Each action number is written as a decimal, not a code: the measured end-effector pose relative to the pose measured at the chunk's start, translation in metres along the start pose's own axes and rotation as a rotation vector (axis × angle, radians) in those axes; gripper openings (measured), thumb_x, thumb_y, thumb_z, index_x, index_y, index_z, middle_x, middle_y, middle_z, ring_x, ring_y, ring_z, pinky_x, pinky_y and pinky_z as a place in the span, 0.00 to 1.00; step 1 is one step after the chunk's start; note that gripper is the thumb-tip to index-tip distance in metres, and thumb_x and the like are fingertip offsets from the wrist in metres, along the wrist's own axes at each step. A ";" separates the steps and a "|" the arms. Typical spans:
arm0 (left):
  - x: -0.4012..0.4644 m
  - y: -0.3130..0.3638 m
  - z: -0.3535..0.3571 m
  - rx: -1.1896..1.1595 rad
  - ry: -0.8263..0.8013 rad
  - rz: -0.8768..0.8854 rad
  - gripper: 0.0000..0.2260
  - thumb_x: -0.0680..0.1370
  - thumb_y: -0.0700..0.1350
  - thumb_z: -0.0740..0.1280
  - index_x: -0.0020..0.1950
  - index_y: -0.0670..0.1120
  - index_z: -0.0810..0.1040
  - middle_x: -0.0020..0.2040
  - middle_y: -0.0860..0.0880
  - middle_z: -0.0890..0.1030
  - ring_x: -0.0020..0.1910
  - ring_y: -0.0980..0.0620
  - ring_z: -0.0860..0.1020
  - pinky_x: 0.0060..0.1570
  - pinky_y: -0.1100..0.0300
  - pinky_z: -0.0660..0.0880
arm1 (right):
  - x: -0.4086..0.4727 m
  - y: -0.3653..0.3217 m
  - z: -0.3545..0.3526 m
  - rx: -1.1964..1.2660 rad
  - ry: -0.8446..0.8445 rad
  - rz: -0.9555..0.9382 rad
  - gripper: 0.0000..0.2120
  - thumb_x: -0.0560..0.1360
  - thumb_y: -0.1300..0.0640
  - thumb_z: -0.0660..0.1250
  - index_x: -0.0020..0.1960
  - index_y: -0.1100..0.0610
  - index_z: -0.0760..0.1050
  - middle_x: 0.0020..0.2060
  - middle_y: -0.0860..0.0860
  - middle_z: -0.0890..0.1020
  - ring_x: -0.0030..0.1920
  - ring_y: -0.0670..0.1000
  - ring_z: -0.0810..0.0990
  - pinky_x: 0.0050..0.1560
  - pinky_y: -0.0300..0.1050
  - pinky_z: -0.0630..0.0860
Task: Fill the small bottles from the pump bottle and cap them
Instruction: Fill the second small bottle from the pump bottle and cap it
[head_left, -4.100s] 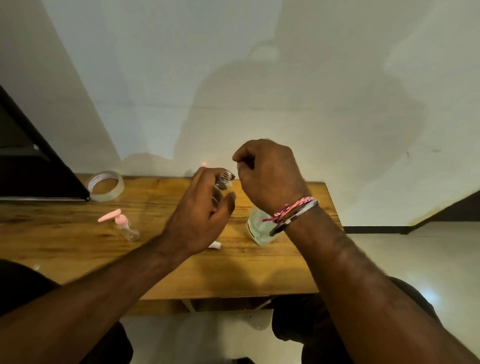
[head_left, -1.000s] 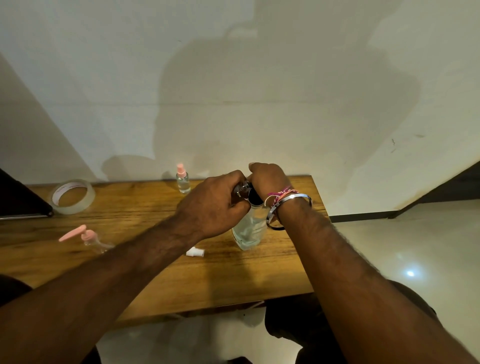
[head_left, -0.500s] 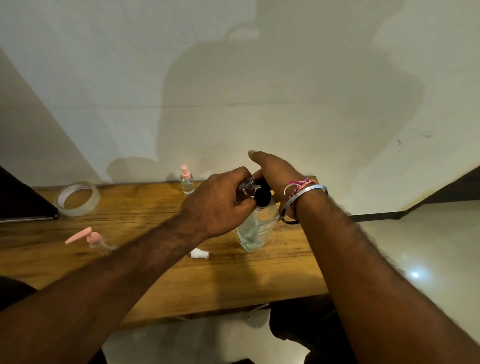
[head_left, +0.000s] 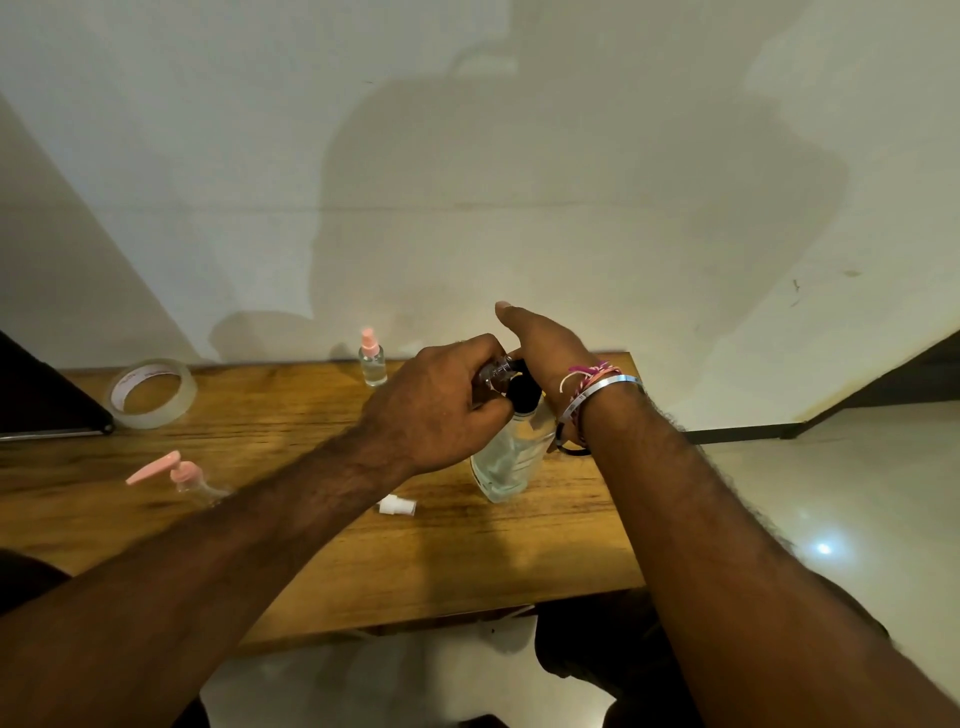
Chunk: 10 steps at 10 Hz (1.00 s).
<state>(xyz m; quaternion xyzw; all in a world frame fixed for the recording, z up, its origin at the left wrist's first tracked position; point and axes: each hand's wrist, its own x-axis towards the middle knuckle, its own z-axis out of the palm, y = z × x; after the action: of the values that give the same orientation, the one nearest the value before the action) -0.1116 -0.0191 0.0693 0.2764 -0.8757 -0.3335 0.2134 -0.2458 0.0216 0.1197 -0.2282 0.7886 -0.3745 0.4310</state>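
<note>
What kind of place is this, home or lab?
Probably a home room, not a lab: a small wooden table pushed against a plain painted wall, glossy tiled floor, household tape roll.

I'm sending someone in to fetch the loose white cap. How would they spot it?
Start at the wooden table and find the big clear pump bottle under the hands. The cap lies flat on the wood just left of its base, white and alone, unlike the pink-topped bottles.

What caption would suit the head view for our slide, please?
Left hand holds a small clear bottle at the black-topped clear pump bottle while the right hand presses it.
</note>
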 end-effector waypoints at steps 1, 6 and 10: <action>-0.001 0.000 0.000 0.006 -0.015 -0.012 0.07 0.76 0.48 0.71 0.48 0.55 0.74 0.36 0.57 0.78 0.35 0.56 0.76 0.35 0.60 0.68 | -0.005 -0.002 0.001 -0.018 0.033 -0.020 0.19 0.82 0.42 0.59 0.58 0.57 0.76 0.61 0.58 0.80 0.60 0.59 0.79 0.67 0.53 0.72; -0.002 -0.004 0.004 0.047 -0.041 -0.035 0.09 0.76 0.47 0.71 0.49 0.56 0.73 0.38 0.59 0.77 0.37 0.58 0.76 0.35 0.61 0.68 | 0.007 0.008 0.005 -0.623 0.053 -0.236 0.17 0.81 0.65 0.61 0.69 0.63 0.70 0.64 0.62 0.78 0.63 0.62 0.77 0.63 0.52 0.74; 0.001 -0.001 -0.005 0.023 -0.028 -0.041 0.12 0.79 0.48 0.72 0.55 0.51 0.70 0.39 0.54 0.79 0.36 0.55 0.77 0.33 0.61 0.69 | 0.006 0.001 -0.010 0.072 -0.092 0.080 0.21 0.75 0.40 0.65 0.51 0.58 0.80 0.41 0.55 0.84 0.49 0.57 0.82 0.63 0.57 0.74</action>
<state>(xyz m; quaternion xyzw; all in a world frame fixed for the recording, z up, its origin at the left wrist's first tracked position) -0.1095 -0.0230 0.0724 0.2919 -0.8766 -0.3315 0.1910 -0.2573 0.0215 0.1190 -0.1977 0.7624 -0.3742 0.4896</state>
